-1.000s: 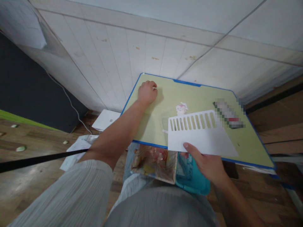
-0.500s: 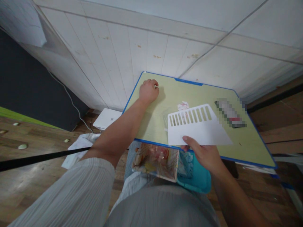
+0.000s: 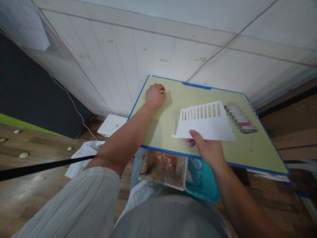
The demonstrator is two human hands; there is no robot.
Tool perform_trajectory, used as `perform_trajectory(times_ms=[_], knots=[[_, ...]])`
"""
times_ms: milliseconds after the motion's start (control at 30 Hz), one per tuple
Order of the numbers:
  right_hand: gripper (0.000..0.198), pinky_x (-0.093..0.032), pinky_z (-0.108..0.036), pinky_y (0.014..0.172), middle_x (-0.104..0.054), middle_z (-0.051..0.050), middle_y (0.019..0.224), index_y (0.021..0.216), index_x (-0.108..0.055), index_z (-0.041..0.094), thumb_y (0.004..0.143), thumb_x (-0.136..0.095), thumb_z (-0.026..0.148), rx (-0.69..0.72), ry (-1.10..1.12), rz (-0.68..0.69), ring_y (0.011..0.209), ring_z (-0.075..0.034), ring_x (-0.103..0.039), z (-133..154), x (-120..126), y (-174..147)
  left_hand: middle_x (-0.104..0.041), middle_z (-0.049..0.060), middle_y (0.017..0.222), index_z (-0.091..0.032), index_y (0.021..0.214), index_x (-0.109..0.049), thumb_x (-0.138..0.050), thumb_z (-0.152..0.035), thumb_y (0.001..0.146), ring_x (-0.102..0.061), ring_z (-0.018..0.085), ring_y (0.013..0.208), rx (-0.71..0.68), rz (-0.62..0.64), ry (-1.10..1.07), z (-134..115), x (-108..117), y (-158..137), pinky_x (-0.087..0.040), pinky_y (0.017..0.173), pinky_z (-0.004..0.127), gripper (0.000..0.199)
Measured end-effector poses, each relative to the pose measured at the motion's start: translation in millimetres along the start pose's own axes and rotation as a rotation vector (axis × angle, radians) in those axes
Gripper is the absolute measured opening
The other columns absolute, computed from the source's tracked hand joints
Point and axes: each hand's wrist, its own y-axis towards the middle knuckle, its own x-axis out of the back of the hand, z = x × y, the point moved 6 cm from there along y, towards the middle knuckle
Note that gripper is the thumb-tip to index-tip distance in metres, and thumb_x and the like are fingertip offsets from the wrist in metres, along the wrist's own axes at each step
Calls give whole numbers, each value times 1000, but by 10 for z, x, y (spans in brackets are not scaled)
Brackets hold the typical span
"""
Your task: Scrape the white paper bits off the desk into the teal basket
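Right hand (image 3: 209, 150) grasps slotted white sheet (image 3: 206, 130) by near edge, over tabletop (image 3: 247, 148); sheet has moved farther from tabletop's near edge, so pinkish-white scraps (image 3: 194, 114) now show through it. Left hand (image 3: 155, 96) curled near tabletop's far left corner; cannot tell if holding anything.

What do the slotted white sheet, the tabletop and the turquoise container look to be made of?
Slotted white sheet: matte card or thin plastic, unclear which; flat, evenly white.
Tabletop: probably satin laminate, given its smooth, even colour.
Turquoise container: likely smooth plastic, with moulded-looking rounded corners.
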Motion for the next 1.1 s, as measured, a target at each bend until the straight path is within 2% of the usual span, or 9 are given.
perform_trajectory(times_ms=[267, 433, 567, 700, 867, 1100], knots=[[46, -71, -46, 88, -81, -9, 68, 62, -71, 31, 92, -76, 65, -22, -79, 3, 70, -30, -81, -29, 140, 11, -85, 15, 139, -27, 119, -82, -64, -12, 101, -73, 37, 139, 3, 1, 7, -16, 14, -2, -57, 126, 55, 29], [45, -71, -43, 75, -80, -9, 67, 65, -75, 28, 89, -84, 64, -33, 11, 75, 63, -28, -78, 0, 188, 1, -84, 14, 141, -28, 121, -82, -64, -14, 102, -72, 36, 141, 8, 20, 5, -14, 11, 3, -57, 127, 54, 29], [39, -69, -40, 64, -79, -7, 66, 72, -77, 26, 89, -89, 59, -28, 120, 13, 58, -26, -74, 24, 232, -14, -85, 14, 139, -29, 119, -82, -64, -14, 101, -73, 37, 140, 8, 4, 2, -11, 13, 6, -57, 126, 55, 30], [39, -69, -40, 63, -78, -7, 66, 71, -76, 27, 91, -88, 58, -25, 132, 18, 58, -26, -73, -3, 212, -40, -85, 14, 136, -31, 117, -82, -64, -15, 100, -72, 37, 137, -3, 1, -31, -1, 18, 4, -57, 126, 57, 29], [49, -71, -39, 66, -79, -10, 66, 65, -75, 26, 91, -87, 66, -59, 62, 111, 61, -26, -75, -7, 169, -54, -85, 14, 137, -31, 118, -81, -65, -15, 100, -71, 37, 138, 0, 8, -40, 1, 31, -6, -57, 126, 56, 30], [51, -70, -40, 67, -77, -8, 63, 64, -77, 26, 90, -85, 70, -73, 21, 102, 56, -25, -72, -15, 151, -49, -84, 14, 138, -31, 118, -80, -65, -15, 102, -71, 36, 139, 4, 24, -23, -26, 40, -19, -56, 126, 54, 27]])
